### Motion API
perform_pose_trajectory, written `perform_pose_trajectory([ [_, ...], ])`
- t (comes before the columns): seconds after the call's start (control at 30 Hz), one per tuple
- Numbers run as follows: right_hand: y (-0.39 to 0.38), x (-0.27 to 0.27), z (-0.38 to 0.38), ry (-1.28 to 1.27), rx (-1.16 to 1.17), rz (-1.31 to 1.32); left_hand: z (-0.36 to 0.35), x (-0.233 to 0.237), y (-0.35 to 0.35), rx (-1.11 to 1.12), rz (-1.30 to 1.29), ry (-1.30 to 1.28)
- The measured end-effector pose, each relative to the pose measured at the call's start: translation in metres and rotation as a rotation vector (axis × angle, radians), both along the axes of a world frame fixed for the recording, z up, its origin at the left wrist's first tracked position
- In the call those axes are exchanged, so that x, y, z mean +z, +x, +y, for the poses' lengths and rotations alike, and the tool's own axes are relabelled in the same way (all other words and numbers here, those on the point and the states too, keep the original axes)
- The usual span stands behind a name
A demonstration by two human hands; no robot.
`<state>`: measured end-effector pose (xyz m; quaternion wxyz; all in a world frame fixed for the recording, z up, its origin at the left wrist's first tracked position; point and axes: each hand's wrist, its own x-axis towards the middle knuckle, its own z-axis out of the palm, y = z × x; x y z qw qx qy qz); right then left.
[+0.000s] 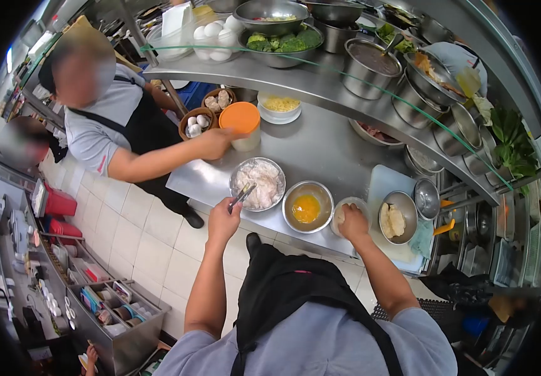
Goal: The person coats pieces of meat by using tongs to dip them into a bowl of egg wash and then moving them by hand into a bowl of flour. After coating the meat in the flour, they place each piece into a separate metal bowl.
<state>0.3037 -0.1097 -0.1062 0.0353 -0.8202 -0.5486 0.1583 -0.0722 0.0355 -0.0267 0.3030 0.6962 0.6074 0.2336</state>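
I see left hand (225, 219) clamped on one tongs pair (241, 195) over one floury bowl (263, 210) | right hand (354, 222) in one tub (362, 203), can't tell grip | one egg-yolk bowl (289, 216) between | steel surface (320, 144), tiled kitchen floor (148, 222)

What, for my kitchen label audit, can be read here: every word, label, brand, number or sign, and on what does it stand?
No text is readable.
Pinkish mark on the wearer's black apron: too small to read.
Red mark on the co-worker's sleeve: too blurred to read.
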Motion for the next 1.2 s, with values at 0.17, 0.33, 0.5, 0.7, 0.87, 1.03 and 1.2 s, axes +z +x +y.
perform_pose_trajectory([
  [0.17, 0.032, 0.015, 0.018, -0.117, -0.027, 0.187, 0.03, -0.015, -0.014, -0.15, 0.065, 0.045],
  [0.33, 0.059, 0.047, 0.014, -0.034, -0.168, 0.224, 0.061, -0.008, -0.02, -0.209, -0.028, -0.052],
  [0.5, 0.027, -0.017, 0.022, -0.114, -0.141, 0.282, 0.09, -0.007, -0.023, -0.292, -0.006, -0.083],
  [0.7, 0.023, -0.009, 0.012, -0.122, -0.166, 0.387, 0.097, 0.001, -0.017, -0.368, 0.059, -0.08],
  [0.87, 0.014, -0.027, -0.007, 0.048, -0.281, 0.107, 0.083, 0.01, -0.01, -0.274, -0.01, -0.102],
  [1.03, 0.021, -0.016, 0.003, -0.09, -0.197, 0.19, 0.067, -0.011, -0.001, -0.206, -0.073, -0.021],
  [1.2, 0.015, -0.002, 0.002, -0.06, -0.183, 0.235, 0.053, -0.002, 0.013, -0.177, -0.095, -0.037],
])
